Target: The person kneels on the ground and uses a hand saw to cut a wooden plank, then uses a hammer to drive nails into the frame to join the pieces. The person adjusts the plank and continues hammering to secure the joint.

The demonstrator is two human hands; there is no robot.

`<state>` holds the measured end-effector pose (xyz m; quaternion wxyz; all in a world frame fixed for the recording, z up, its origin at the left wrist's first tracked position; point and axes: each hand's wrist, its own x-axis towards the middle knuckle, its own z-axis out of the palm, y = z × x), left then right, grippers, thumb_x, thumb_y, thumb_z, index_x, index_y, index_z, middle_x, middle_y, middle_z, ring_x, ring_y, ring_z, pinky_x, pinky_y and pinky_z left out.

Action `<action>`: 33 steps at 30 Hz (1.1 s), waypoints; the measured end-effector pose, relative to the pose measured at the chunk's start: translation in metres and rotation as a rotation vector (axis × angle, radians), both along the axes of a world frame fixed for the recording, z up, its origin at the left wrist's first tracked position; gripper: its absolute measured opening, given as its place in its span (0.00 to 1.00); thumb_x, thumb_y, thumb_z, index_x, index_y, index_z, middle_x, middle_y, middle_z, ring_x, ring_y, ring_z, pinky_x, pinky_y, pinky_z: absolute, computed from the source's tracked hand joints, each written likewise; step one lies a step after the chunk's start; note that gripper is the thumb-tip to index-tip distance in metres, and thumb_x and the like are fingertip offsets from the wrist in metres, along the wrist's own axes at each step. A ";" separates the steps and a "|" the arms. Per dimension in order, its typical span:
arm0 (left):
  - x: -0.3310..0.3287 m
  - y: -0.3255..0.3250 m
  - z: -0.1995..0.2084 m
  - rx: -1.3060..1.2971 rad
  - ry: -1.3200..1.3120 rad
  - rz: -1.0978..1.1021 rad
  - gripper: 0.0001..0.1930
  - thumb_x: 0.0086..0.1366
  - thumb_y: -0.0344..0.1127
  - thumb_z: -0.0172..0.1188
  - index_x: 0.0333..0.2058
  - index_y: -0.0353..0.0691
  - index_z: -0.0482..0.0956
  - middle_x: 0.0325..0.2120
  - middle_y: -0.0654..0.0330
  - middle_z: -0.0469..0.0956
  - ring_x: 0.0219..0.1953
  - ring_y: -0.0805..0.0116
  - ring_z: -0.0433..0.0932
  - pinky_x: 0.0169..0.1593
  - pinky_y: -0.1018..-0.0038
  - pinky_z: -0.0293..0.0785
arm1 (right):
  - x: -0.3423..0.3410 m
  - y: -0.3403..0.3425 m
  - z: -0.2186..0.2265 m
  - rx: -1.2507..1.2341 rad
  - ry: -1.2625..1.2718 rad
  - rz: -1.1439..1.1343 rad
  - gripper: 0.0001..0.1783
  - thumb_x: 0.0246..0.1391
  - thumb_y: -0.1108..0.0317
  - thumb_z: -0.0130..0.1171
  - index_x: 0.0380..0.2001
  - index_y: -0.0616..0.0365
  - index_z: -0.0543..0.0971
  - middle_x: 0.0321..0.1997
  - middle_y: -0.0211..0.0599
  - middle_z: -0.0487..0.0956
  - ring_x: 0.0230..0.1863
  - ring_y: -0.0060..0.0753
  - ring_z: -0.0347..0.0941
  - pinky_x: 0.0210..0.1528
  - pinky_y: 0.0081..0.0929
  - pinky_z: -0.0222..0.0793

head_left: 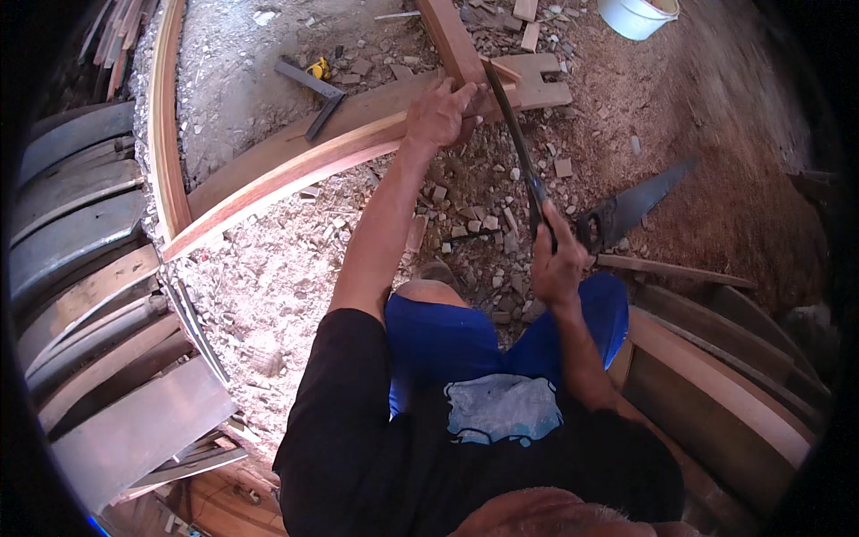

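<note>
My right hand (pixel 561 259) is wrapped round the handle of a handsaw (pixel 519 139), whose dark blade shows nearly edge-on. The blade runs up and away to the right side of a reddish wooden beam (pixel 452 40). How deep it sits in the wood, if at all, I cannot tell. My left hand (pixel 438 116) grips the beam's near end, with its fingers close to the blade. Under that joint passes a long curved wooden piece (pixel 304 166), with a notched end (pixel 541 85) to the right. The underside of the joint is hidden by my hand.
On the ground lie a second handsaw (pixel 644 201) to the right, a metal try square (pixel 313 94) and a small yellow tape measure (pixel 318 68). Curved boards (pixel 80 224) are stacked at left, others (pixel 716 376) at right. A white bucket (pixel 631 20) stands far right. Wood offcuts (pixel 488 219) and sawdust cover the floor.
</note>
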<state>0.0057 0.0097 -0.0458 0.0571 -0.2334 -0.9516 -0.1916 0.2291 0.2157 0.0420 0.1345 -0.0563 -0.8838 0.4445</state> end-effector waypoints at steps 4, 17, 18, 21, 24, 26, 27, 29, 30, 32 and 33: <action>0.001 0.017 0.039 0.040 -0.206 -0.020 0.19 0.72 0.50 0.59 0.59 0.58 0.78 0.54 0.46 0.80 0.56 0.41 0.80 0.54 0.49 0.82 | -0.111 -0.015 0.006 0.153 -0.150 -0.096 0.21 0.69 0.66 0.57 0.64 0.51 0.80 0.50 0.62 0.84 0.49 0.64 0.83 0.53 0.49 0.77; 0.010 0.011 0.043 0.044 -0.209 -0.028 0.21 0.64 0.50 0.70 0.53 0.54 0.78 0.53 0.44 0.81 0.56 0.40 0.81 0.53 0.48 0.81 | -0.074 -0.020 0.004 0.045 -0.110 -0.108 0.22 0.67 0.69 0.59 0.63 0.54 0.80 0.52 0.59 0.84 0.53 0.62 0.83 0.55 0.47 0.77; 0.008 0.019 0.053 0.023 -0.266 -0.038 0.21 0.64 0.51 0.70 0.53 0.55 0.79 0.53 0.45 0.81 0.56 0.41 0.81 0.53 0.48 0.81 | -0.109 -0.018 -0.003 0.103 -0.102 -0.103 0.22 0.68 0.68 0.59 0.63 0.52 0.80 0.50 0.60 0.85 0.50 0.63 0.83 0.54 0.48 0.77; 0.001 0.013 0.028 0.152 -0.206 -0.073 0.23 0.62 0.52 0.71 0.53 0.55 0.79 0.49 0.47 0.81 0.56 0.42 0.80 0.53 0.49 0.81 | -0.133 -0.017 -0.007 0.147 -0.086 -0.070 0.22 0.68 0.65 0.59 0.63 0.50 0.80 0.44 0.62 0.85 0.47 0.65 0.83 0.51 0.49 0.78; 0.010 0.001 0.030 0.066 -0.146 0.003 0.24 0.61 0.52 0.72 0.53 0.54 0.79 0.47 0.47 0.81 0.55 0.42 0.80 0.53 0.48 0.80 | -0.061 -0.018 0.021 0.030 -0.257 -0.062 0.22 0.69 0.64 0.59 0.64 0.52 0.79 0.43 0.62 0.85 0.45 0.63 0.84 0.50 0.44 0.78; 0.011 0.003 0.021 0.098 -0.082 0.019 0.24 0.61 0.51 0.72 0.52 0.53 0.79 0.46 0.48 0.81 0.54 0.42 0.80 0.53 0.48 0.80 | 0.008 0.003 -0.013 -0.032 0.053 -0.009 0.22 0.69 0.64 0.59 0.64 0.53 0.79 0.43 0.61 0.85 0.43 0.59 0.85 0.49 0.41 0.79; 0.008 0.004 0.022 0.112 -0.046 0.028 0.23 0.60 0.50 0.73 0.52 0.53 0.79 0.46 0.48 0.81 0.54 0.42 0.80 0.53 0.47 0.80 | 0.003 0.003 -0.014 -0.038 0.038 -0.013 0.22 0.69 0.64 0.59 0.64 0.52 0.79 0.43 0.61 0.85 0.43 0.58 0.85 0.49 0.40 0.79; 0.001 0.001 0.024 0.130 -0.087 0.002 0.24 0.59 0.50 0.74 0.52 0.53 0.79 0.47 0.47 0.81 0.55 0.43 0.80 0.53 0.48 0.80 | -0.010 -0.002 -0.017 -0.055 0.009 -0.016 0.22 0.69 0.64 0.59 0.64 0.51 0.79 0.43 0.60 0.85 0.42 0.56 0.86 0.49 0.39 0.79; 0.005 0.005 0.027 0.141 -0.120 -0.026 0.25 0.59 0.49 0.74 0.53 0.53 0.78 0.47 0.47 0.81 0.55 0.43 0.80 0.54 0.48 0.80 | -0.039 -0.012 -0.019 0.004 -0.056 -0.072 0.22 0.69 0.64 0.59 0.64 0.51 0.79 0.43 0.60 0.85 0.43 0.57 0.85 0.49 0.41 0.79; 0.006 0.016 0.034 0.122 -0.142 -0.081 0.25 0.58 0.49 0.75 0.52 0.53 0.78 0.47 0.47 0.80 0.54 0.42 0.80 0.53 0.49 0.81 | -0.120 -0.013 -0.025 0.108 -0.064 -0.113 0.22 0.69 0.63 0.59 0.64 0.51 0.79 0.43 0.60 0.85 0.44 0.61 0.84 0.49 0.45 0.79; 0.009 0.014 0.034 0.103 -0.159 -0.092 0.26 0.57 0.48 0.75 0.52 0.52 0.78 0.47 0.46 0.80 0.54 0.42 0.80 0.53 0.50 0.81 | -0.136 -0.018 -0.022 0.153 -0.037 -0.087 0.22 0.69 0.62 0.59 0.65 0.50 0.79 0.42 0.60 0.85 0.44 0.63 0.84 0.49 0.46 0.78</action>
